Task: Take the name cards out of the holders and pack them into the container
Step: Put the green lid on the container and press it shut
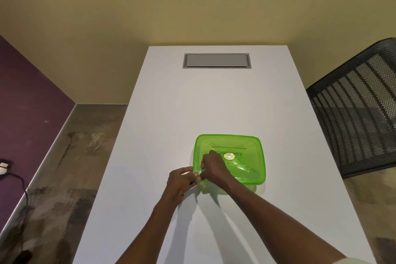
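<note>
Gripping the near-left rim of the green container (pixel 246 146) with my left hand (pixel 181 180) and right hand (pixel 213 167), fingers curled; only 1 round sticker (pixel 229 156) shows inside.

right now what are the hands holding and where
Both hands, left hand and right hand, pinch the near-left corner of the green container, at its rim. No name cards can be made out.

The container (pixel 246 146) sits on the worktop (pixel 171 113), near and right of centre. Both hands meet at its near-left corner, the left hand (pixel 181 180) outside, the right hand (pixel 212 166) over its rim. A hatch (pixel 216 60) lies far; a chair (pixel 360 109) stands right.
</note>
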